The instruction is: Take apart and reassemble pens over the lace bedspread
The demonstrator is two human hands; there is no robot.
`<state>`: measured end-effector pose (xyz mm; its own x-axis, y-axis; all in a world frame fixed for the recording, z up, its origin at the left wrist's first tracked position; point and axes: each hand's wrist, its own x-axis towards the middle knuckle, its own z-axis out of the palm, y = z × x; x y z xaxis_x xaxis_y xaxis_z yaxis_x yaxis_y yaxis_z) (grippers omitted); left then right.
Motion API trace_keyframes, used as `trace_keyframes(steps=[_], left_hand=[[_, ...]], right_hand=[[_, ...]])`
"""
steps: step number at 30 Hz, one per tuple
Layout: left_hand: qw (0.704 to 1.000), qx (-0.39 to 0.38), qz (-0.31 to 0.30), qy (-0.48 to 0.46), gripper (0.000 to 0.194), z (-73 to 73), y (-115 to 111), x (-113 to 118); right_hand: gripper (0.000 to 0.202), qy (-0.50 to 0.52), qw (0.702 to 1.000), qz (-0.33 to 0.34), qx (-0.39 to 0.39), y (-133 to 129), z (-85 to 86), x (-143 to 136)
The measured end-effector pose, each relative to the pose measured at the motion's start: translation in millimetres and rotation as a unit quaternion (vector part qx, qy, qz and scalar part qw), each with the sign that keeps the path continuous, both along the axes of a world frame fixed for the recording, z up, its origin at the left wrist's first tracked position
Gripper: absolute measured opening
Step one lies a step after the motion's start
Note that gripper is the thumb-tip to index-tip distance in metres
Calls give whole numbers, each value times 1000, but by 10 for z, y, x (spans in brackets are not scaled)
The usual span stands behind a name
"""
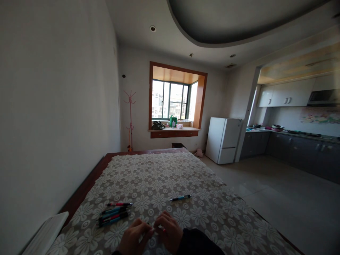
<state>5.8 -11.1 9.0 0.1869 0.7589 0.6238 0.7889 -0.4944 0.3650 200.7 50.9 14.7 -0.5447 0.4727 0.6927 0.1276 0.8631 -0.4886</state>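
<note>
My left hand (135,236) and my right hand (169,231) meet low in the view, above the flower-patterned tablecloth (148,173). The fingers of both are pinched together, fingertip to fingertip. Between them is something small and slim, mostly covered; a pale bit and a reddish bit show, but its kind cannot be made out. Left of my hands lies a pile of blue, black and red pens (113,216), with a red and black pen (120,204) at its far side. A single blue and black pen (180,198) rests apart, beyond my right hand.
A white flat object (47,233) stands at the table's left edge by the wall. Farther off are a pink coat stand (130,120), a window sill (172,130) with a green bag (173,121), a white fridge (223,138) and dark kitchen cabinets (289,148).
</note>
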Motion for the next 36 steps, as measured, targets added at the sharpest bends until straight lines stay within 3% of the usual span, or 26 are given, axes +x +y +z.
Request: trace_keyframes(steps=[11,20,27,36], left_hand=[[999,1,-8,46,34,10,24,25],[999,-4,-4,36,18,-84,51,-12],[1000,-20,-7,2,11,-50,20,-13],[999,-8,-20,-41,15,-27,11,27]], right_hand=[[20,6,1000,19,4,-9,48,-2],[35,-14,1000,-12,12,3,51,10],[31,-98,993,-55,32,59,-85,16],[19,-77,995,-63,6,51,-25,22]])
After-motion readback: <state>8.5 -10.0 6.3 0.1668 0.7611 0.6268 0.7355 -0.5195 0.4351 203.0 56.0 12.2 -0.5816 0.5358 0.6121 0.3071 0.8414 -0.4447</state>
